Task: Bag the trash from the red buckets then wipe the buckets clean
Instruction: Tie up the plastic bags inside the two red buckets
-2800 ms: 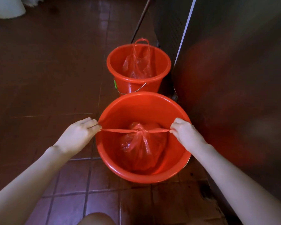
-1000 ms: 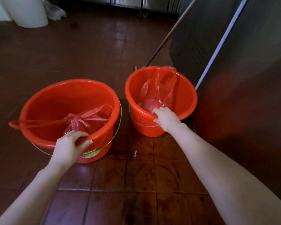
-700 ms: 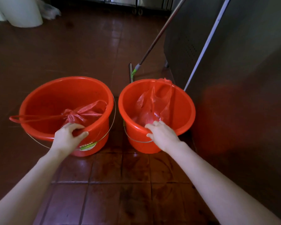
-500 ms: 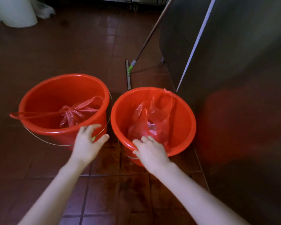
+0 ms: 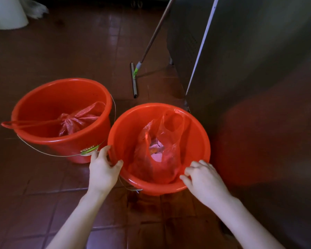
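Two red buckets stand side by side on the tiled floor. The left bucket [image 5: 34,137] holds a knotted red bag [image 5: 74,121] whose long handle loop hangs over its left rim. The right bucket [image 5: 196,133] holds an untied red bag [image 5: 162,159] with pink trash showing inside. My left hand [image 5: 102,169] grips the near-left rim of the right bucket, thumb inside. At the near-right rim, my right hand [image 5: 203,178] rests with its fingers curled over the edge, beside the bag.
A squeegee [image 5: 135,78] with a long handle lies on the floor behind the buckets, leaning toward a tall metal cabinet [image 5: 250,60] on the right. A white container [image 5: 5,13] stands at the far left. Dark red floor tiles [image 5: 43,51] surround the buckets.
My left hand let go of the left bucket and took the right bucket's rim. The right bucket came nearer to me, and my right hand shifted along its rim to the right.
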The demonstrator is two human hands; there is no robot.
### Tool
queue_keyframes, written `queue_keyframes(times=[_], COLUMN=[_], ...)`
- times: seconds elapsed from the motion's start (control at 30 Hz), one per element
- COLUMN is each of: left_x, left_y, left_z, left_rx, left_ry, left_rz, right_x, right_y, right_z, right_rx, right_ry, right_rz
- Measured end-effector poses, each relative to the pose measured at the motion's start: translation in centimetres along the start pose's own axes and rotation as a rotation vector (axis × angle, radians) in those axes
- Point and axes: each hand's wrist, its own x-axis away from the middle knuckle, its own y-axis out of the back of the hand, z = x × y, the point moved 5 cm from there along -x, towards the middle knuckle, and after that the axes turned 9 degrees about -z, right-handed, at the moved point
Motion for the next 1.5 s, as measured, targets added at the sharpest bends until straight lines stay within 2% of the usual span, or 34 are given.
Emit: queue_keyframes(times=[0.13, 0.27, 0.3, 0.37, 0.47, 0.5, 0.53, 0.57, 0.63, 0.67, 0.73, 0.8, 0.87, 1.0, 1.1, 1.2, 1.3, 1.43, 1.5], left_x=[-0.6, -0.2, 0.0, 0.2, 0.5, 0.6, 0.7, 0.8, 1.3, 1.6, 1.8, 2.1, 2.4, 2.5, 1.7, 1.2, 1.6, 2.4, 2.1], left_y=[0.4, 0.9, 0.9, 0.8, 0.4, 0.1, -0.5, -1.3, -2.8, -3.3, -3.6, -3.4, -3.5, -4.2, -3.7, -3.1, -3.7, -4.8, -4.6], left_z=[-0.2, -0.9, -1.2, -2.1, -4.8, -5.9, -7.1, -8.3, -10.6, -11.8, -13.3, -13.3, -12.3, -8.7, -8.2, -9.4, -10.9, -11.0, -10.8], left_rx=[-0.089, -0.191, -0.236, -0.346, -0.521, -0.569, -0.595, -0.574, -0.387, -0.278, -0.12, 0.034, 0.036, -0.259, -0.195, -0.012, 0.137, 0.324, 0.316], left_ry=[-0.023, -0.107, -0.133, -0.181, -0.24, -0.285, -0.329, -0.346, -0.297, -0.283, -0.298, -0.252, -0.229, -0.055, -0.017, -0.172, -0.281, -0.167, -0.189], left_rz=[-0.003, -0.008, 0.007, 0.06, 0.174, 0.222, 0.295, 0.387, 0.55, 0.564, 0.437, 0.303, 0.266, 0.345, 0.288, 0.182, 0.273, 0.496, 0.453], right_x=[2.4, 4.4, 4.3, 2.8, 0.6, 0.1, -0.6, -1.3, -2.7, -3.4, -4.6, -4.9, -4.7, -4.6, -4.6, -4.4, -4.6, -4.6, -4.6], right_y=[-0.4, -1.1, -0.8, 0.5, 4.1, 4.9, 5.2, 4.9, 4.1, 3.9, 3.9, 4.1, 3.6, 2.4, 1.7, 0.9, 0.3, -0.9, -1.1], right_z=[2.4, 4.4, 4.1, 1.9, -3.0, -4.1, -5.0, -5.7, -6.0, -5.5, -3.9, -1.9, -0.2, 0.9, 1.1, 1.1, 1.9, 3.4, 3.7], right_rx=[-0.097, -0.384, -0.414, -0.414, -0.335, -0.336, -0.328, -0.316, -0.294, -0.334, -0.484, -0.604, -0.719, -0.883, -0.942, -0.913, -0.878, -0.82, -0.856], right_ry=[0.131, 0.142, 0.106, -0.065, -0.394, -0.475, -0.555, -0.617, -0.668, -0.661, -0.586, -0.495, -0.436, -0.378, -0.342, -0.34, -0.331, -0.363, -0.375], right_rz=[0.043, 0.304, 0.304, 0.16, -0.278, -0.361, -0.35, -0.269, -0.064, -0.01, -0.07, -0.219, -0.304, -0.24, -0.159, -0.138, -0.127, -0.004, 0.013])
